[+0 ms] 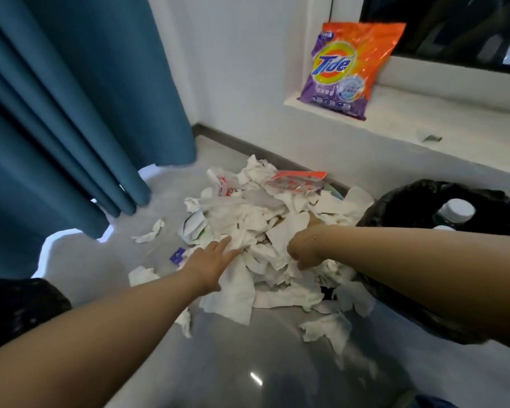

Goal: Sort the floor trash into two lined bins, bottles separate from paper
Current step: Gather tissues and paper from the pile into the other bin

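At the far left edge a black-lined bin (15, 307) shows only in part, its contents hidden. Next, the left hand (208, 262) lies on the paper pile (265, 240) with fingers straight, its grip released and holding nothing. The pile sits on the floor (248, 363), mostly crumpled white tissue with a red-and-clear wrapper (296, 179) on its far side; stray scraps lie around it. The right hand (304, 250) reaches into the pile, fingers curled down among tissue, so its grip cannot be judged. At right, a second black-lined bin (409, 195) already holds a white-capped bottle (457, 212). Most paper appears still unsorted.
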Demonstrator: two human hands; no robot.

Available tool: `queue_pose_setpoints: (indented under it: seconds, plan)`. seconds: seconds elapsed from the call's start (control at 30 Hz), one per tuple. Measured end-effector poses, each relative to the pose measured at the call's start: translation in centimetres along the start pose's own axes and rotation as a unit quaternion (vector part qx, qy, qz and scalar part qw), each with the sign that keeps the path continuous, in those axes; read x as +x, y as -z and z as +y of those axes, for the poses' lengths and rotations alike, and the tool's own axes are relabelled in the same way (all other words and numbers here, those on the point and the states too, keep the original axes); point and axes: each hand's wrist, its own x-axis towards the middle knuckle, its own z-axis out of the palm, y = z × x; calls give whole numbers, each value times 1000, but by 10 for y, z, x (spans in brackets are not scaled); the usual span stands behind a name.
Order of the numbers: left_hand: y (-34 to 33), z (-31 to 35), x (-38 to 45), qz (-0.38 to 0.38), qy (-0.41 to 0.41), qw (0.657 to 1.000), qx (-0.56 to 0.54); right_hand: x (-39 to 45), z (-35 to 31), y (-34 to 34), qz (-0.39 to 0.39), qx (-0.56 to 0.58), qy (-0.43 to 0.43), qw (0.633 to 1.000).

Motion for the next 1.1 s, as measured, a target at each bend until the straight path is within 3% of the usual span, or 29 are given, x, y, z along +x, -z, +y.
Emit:
queue_pose_setpoints:
  seconds: [0.13,0.23,0.3,0.5,0.7,0.97,1.1]
  plan:
    - [-29,2,6,49,-32,998,4,16,-4,-2,49,-35,30,998]
    - [-45,5,7,138,-66,987,-44,31,-8,-8,47,-60,58,995]
    - [-41,1,3,156,-78,980,-93,32,-10,-10,56,-75,78,993]
    - [-30,-34,-36,80,11,968,-239,34,-18,-7,102,-107,129,981]
    - [-44,-52,-79,3,-22,983,-182,36,-28,6,154,-90,150,972]
    - [-89,-44,-68,133,144,951,-237,35,-41,-1,140,-128,157,969]
    - [-127,-29,-60,88,277,878,-381,39,-54,-9,112,-157,167,967]
